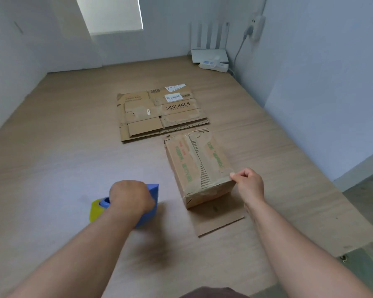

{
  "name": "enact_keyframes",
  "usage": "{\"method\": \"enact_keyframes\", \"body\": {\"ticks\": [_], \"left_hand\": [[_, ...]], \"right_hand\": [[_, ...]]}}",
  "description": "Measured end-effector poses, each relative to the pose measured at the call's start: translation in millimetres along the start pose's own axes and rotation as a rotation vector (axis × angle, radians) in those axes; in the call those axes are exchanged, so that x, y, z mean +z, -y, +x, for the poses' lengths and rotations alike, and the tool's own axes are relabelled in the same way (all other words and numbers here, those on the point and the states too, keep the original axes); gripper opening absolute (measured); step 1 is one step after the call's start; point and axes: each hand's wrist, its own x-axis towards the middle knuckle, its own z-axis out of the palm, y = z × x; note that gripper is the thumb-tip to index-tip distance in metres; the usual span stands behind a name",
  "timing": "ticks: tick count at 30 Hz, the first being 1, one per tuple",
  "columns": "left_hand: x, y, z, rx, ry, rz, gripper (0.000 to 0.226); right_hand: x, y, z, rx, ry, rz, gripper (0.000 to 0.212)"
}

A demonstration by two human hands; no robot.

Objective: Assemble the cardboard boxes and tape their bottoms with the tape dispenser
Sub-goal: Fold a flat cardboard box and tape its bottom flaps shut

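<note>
An assembled cardboard box (199, 168) stands bottom-up on the wooden surface, its flaps closed and a strip of clear tape along the seam. One flap lies flat on the surface in front of it. My right hand (249, 183) is at the box's near right corner, thumb and curled fingers pinching at the edge there. My left hand (130, 197) grips a blue tape dispenser (150, 203) with a yellow tape roll (95, 209), resting on the surface to the left of the box. A stack of flattened cardboard boxes (159, 114) lies farther back.
A white router (209, 55) and a power strip (213, 66) sit in the far right corner, with a cable running up to a wall socket. Walls close in on the left, back and right. The surface's edge drops off at the near right.
</note>
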Motion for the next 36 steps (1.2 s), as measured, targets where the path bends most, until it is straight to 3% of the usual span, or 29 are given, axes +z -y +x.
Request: {"method": "enact_keyframes", "body": {"ticks": [9, 12, 15, 17, 18, 20, 24, 26, 28, 30, 33, 36], "left_hand": [[45.1, 29.2, -7.5, -0.192, -0.011, -0.277, 0.029], [66.0, 31.8, -9.1, -0.253, -0.005, -0.503, 0.03], [75.4, 12.1, -22.1, -0.306, -0.243, -0.504, 0.048], [70.5, -22.0, -33.8, -0.161, -0.433, -0.556, 0.064], [65.1, -41.7, -38.2, -0.051, -0.447, -0.664, 0.066], [56.5, -78.0, -34.8, 0.073, -0.34, -0.882, 0.06], [50.2, -113.5, -14.5, -0.092, -0.147, -1.302, 0.051], [45.9, -121.6, -12.2, -0.198, -0.141, -1.309, 0.057], [39.0, -129.5, -12.5, -0.307, -0.145, -1.207, 0.07], [35.7, -136.2, -11.9, -0.4, -0.158, -1.09, 0.075], [37.1, -138.5, -10.1, -0.442, -0.219, -1.004, 0.063], [44.1, -127.3, -5.6, -0.429, -0.27, -1.069, 0.051]], "right_hand": [[7.0, 0.5, 2.3, -0.074, 0.064, -0.198, 0.025], [7.7, -0.8, 5.4, -0.119, 0.086, -0.237, 0.02], [7.1, -4.3, 8.4, -0.164, 0.105, -0.28, 0.016], [7.2, -7.1, 9.6, -0.21, 0.112, -0.294, 0.017], [6.9, -7.6, 10.0, -0.229, 0.117, -0.299, 0.018], [5.9, -8.5, 12.5, -0.256, 0.134, -0.31, 0.019], [4.3, -9.3, 11.9, -0.305, 0.144, -0.374, 0.022], [9.9, -6.4, 3.8, -0.314, 0.126, -0.491, 0.037], [18.6, 0.7, -7.7, -0.287, 0.089, -0.654, 0.066], [25.7, 3.8, -14.0, -0.27, 0.074, -0.72, 0.079], [26.4, -3.0, -2.9, -0.308, 0.077, -0.634, 0.064], [16.0, -9.2, 20.9, -0.304, 0.187, -0.32, 0.036]]}}
